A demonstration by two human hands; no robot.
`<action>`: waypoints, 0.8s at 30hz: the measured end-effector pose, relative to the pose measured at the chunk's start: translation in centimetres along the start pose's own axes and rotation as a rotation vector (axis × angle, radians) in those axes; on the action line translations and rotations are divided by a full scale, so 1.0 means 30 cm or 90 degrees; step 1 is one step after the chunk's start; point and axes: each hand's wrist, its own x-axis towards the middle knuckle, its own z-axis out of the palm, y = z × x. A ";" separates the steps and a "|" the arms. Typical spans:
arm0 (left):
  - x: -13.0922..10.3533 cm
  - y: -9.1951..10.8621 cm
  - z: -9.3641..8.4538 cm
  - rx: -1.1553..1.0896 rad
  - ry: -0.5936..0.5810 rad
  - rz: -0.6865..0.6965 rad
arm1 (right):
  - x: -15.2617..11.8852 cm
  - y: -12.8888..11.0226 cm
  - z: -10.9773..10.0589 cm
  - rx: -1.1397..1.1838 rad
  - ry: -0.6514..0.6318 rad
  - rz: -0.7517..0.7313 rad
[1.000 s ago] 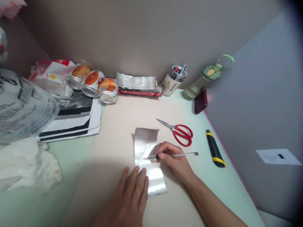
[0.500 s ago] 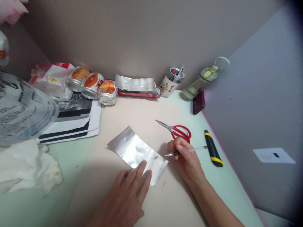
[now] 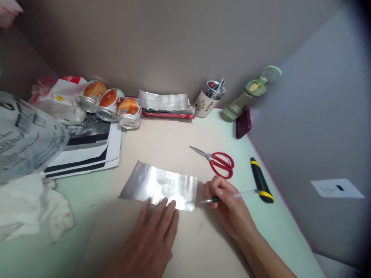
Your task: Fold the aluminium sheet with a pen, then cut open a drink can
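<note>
Scissors (image 3: 222,164) beside the pen (image 3: 214,200) — metal sheet (image 3: 164,185) near; cutter (image 3: 261,181) rightward.

The left hand (image 3: 152,233) concealed part of the near edge of the metal sheet (image 3: 166,185); the right hand (image 3: 228,202) obscured the middle of the pen (image 3: 209,200). Both arms ran out of frame at the bottom. The printed plastic bag (image 3: 27,135) and white cloth (image 3: 31,206) were cut off at left. Fine print on the wall card (image 3: 336,188) proved illegible. The pencils' (image 3: 220,84) lower ends were hidden inside their cup (image 3: 209,99).
</note>
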 end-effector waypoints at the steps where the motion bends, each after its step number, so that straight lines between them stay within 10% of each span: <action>1: -0.002 0.003 0.003 0.001 -0.003 -0.003 | -0.005 0.007 0.001 -0.035 -0.003 0.002; 15: 0.006 0.008 0.008 -0.044 -0.147 -0.020 | -0.002 0.065 0.053 -0.480 -0.069 -0.149; 24: 0.013 0.005 -0.003 -0.007 -0.080 -0.002 | 0.004 0.071 0.062 -0.535 -0.060 -0.208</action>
